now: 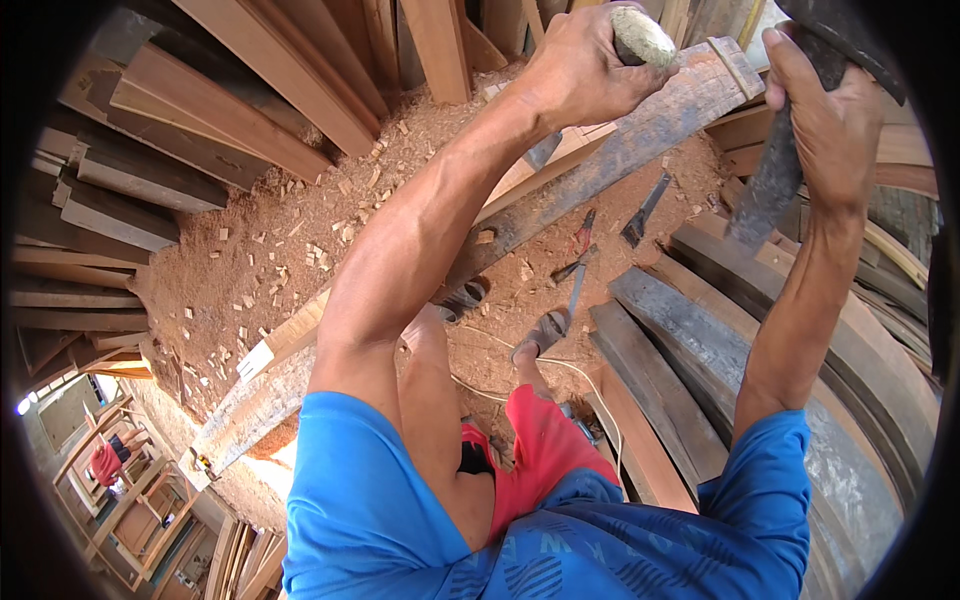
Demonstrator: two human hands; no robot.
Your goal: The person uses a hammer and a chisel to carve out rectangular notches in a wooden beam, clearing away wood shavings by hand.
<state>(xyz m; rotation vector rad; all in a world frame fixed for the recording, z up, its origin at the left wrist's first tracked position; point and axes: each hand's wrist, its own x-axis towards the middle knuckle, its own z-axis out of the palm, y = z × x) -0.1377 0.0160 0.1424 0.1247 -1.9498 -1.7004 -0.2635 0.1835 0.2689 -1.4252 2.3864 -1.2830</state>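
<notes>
L hand (pixel 590 80) grips chisel (pixel 643 38), tip at pale timber (pixel 530 182) on plank (pixel 625 165), contact unclear. R hand (pixel 838 135) grips hammer (pixel 772 180). Prob chiselling; next needs steady edge, square hit.

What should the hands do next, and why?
Probably tap the chisel's round end with the dark hammer-like tool: the right hand holds that tool raised, while the left hand grips the chisel over the wooden beam, leaving its end uncovered.
</notes>
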